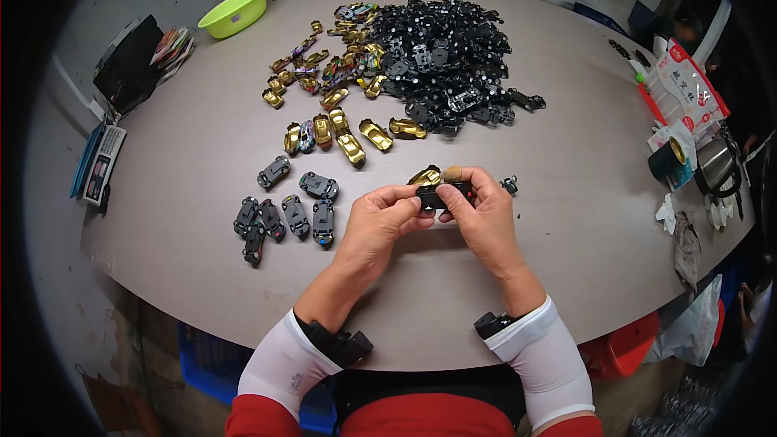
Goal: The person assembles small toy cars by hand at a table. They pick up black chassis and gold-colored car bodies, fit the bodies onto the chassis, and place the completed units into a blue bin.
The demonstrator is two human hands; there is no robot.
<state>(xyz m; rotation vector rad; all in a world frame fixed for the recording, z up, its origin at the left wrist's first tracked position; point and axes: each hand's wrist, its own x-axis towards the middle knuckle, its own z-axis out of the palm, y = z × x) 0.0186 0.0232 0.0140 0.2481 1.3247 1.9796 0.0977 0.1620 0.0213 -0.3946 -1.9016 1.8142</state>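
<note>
While both hands meet over the near middle of the worktop (566, 218), a small toy car is pinched between them: the left hand (380, 222) grips the black chassis (435, 197) from its side with thumb and forefinger closed on it, and the right hand (483, 214) closes on the other end, its fingers curled over a gold car shell (426, 176) that sits on top of the black part. Judging from this grip, the two halves are being pressed together. That would go best with the shell lined up squarely over the chassis before any squeeze, with pressure from the thumbs kept even at both ends so that neither end pops up, and with the fingertips kept clear of the seam. Whether the halves are already fully seated cannot be told, since the fingers hide the join.

The shell is shiny metallic gold, rounded like a sports car body; the chassis is matt black with a touch of red at the right-hand end.

Toward the near left edge lies a cluster of grey finished cars (283, 214). Farther in, a short row of gold cars (348, 137) runs across the middle, and beyond it sits a large heap of black chassis parts (449, 61) beside scattered gold and coloured shells (324, 61). A lime green basin (235, 10) stands at the far left edge.
</note>
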